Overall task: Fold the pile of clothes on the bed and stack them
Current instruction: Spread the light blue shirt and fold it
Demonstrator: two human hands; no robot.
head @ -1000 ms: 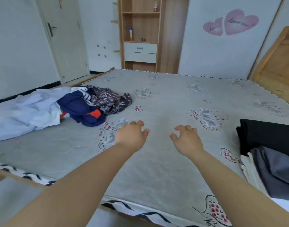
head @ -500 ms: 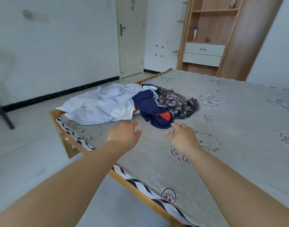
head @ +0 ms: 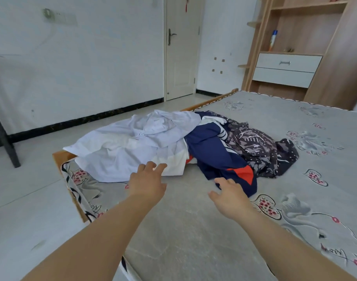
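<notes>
A pile of unfolded clothes lies at the bed's left corner: a pale blue-white shirt (head: pixel 133 142), a navy garment with an orange patch (head: pixel 218 157) and a dark patterned garment (head: pixel 258 147). My left hand (head: pixel 148 179) reaches out with spread fingers, its fingertips at the white shirt's near edge. My right hand (head: pixel 229 194) hovers with relaxed fingers just in front of the navy garment's hem. Neither hand holds anything.
The bed (head: pixel 193 230) has a grey flowered cover and a wooden frame corner (head: pixel 60 159) at the left. Beyond it lie tiled floor, a white door (head: pixel 181 47) and a wooden shelf unit with drawers (head: pixel 287 67). A dark table leg (head: pixel 5 138) stands far left.
The view has swung left and closer to the clothes pile; the folded stack at the right has left the frame. Both hands have advanced to the pile's near edge.
</notes>
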